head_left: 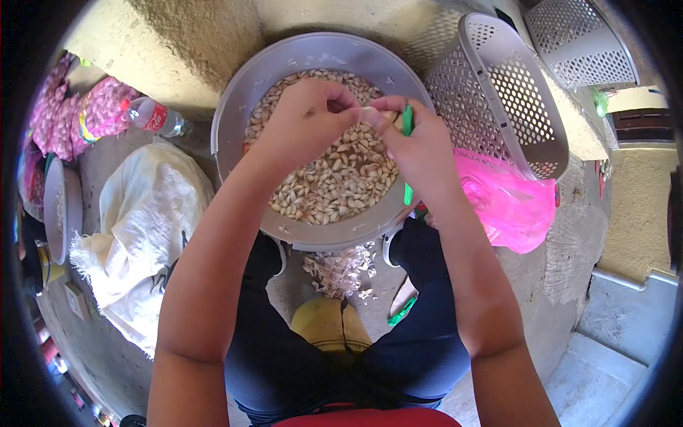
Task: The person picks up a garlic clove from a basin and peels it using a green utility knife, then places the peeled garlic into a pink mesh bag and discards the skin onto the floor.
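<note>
Over a large grey tub [235, 78] both hands meet, fingertips close together. My left hand [309, 117] is closed in a pinch at a pale garlic clove [388, 115], mostly covered by fingers. My right hand [423, 139] is also closed, with the clove at its fingertips and a slim green-handled tool [408, 121], apparently a small knife, held against the palm. Its blade cannot be made out. Many garlic cloves [334, 178] lie in water inside the tub, below the hands.
A grey perforated basket [473, 107] and a pink plastic bag [509, 203] stand right of the tub. On the left are a white sack [146, 185], a Coca-Cola bottle [158, 117] and net bags of garlic [107, 107]. Garlic peelings [341, 270] lie between the feet.
</note>
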